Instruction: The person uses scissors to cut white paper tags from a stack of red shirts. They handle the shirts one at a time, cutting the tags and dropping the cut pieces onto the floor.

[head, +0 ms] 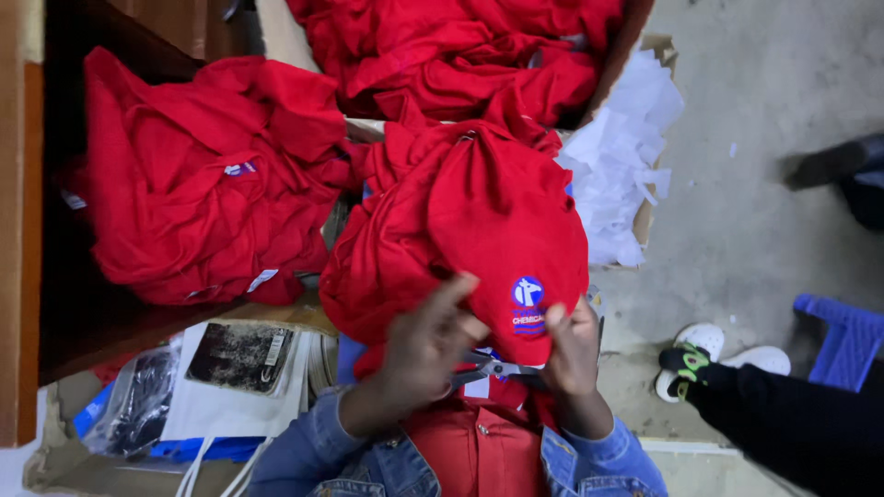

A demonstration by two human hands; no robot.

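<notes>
Left hand (433, 340) grips small scissors (493, 368), fingers closed on the handles. Right hand (571, 350) pinches the lower edge of the red shirt (479, 221), which hangs in front of the person, just below a round blue-white logo (528, 292). To do it well, I think: keep the cloth tight w/ the right hand, blades close to the hem, fingertips away from the tips. More red shirts in the box (645, 37) behind.

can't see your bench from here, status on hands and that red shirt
Left hand on small scissors, fingers gripping. Right hand pinching red shirt near its round badge. More red shirts piled left; nothing between the hands.
</notes>
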